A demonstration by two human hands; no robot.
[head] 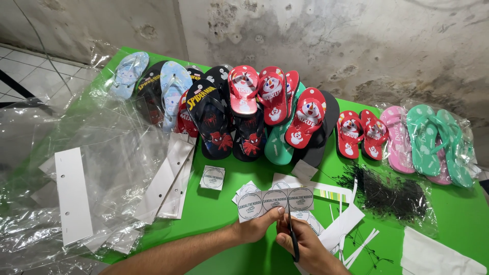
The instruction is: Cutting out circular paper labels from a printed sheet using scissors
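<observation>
A green bench (224,203) is pretty much covered with stuff. Clear plastic bags (76,168) with white card inserts are piled across its left side. A row of flip-flops (244,109) is lined up along the far edge, toes mostly pointed toward the wall: black, red, blue, pink and teal pairs. A heap of black tag fasteners (392,193) is seen on the right. At the near edge, a strip of round-printed labels (275,201) is held just above the bench, long axis running left to right, printed face up. It's pinched at its lower edge by the left hand (252,229). Black scissors (293,237) are gripped in the right hand (305,249), blades pointed up into the strip.
</observation>
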